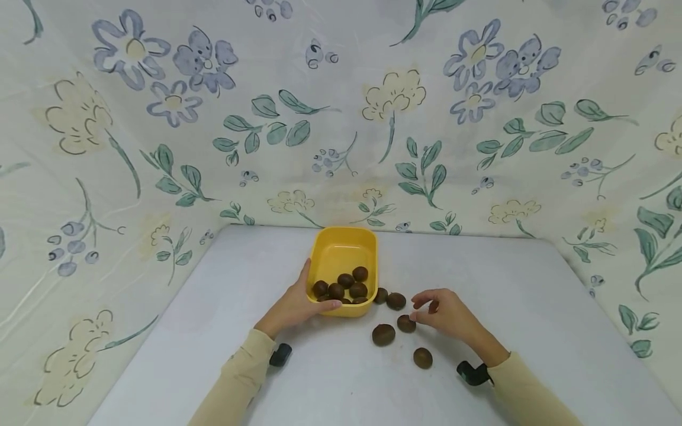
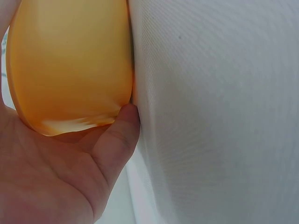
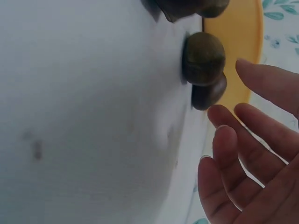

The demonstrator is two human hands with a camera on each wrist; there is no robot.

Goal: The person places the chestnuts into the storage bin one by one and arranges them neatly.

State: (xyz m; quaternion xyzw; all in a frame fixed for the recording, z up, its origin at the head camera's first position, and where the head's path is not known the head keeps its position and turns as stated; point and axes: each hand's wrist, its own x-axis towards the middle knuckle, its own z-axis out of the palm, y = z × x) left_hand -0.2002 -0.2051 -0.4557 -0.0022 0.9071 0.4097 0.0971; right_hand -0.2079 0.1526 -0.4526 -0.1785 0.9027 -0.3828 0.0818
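Observation:
A yellow plastic box (image 1: 343,251) stands on the table with several round, dark brown fruits (image 1: 359,290) gathered at its near end. My left hand (image 1: 295,305) grips the box's near left corner, thumb along the front and fingers up the left side. In the left wrist view the hand (image 2: 70,163) is wrapped around the yellow wall (image 2: 70,60). Just right of a loose fruit (image 1: 407,323), my right hand (image 1: 444,313) hovers with thumb and fingers apart. Seen from the right wrist, that hand (image 3: 252,144) has nothing between its loosely bent fingers, and fruits (image 3: 204,58) lie beyond the fingertips.
More loose fruits lie right of the box: one (image 1: 396,301) near its side, one (image 1: 383,335) in front, another (image 1: 423,358) closer to me. The white table (image 1: 479,266) meets a flowered cloth (image 1: 341,148) at the back and sides.

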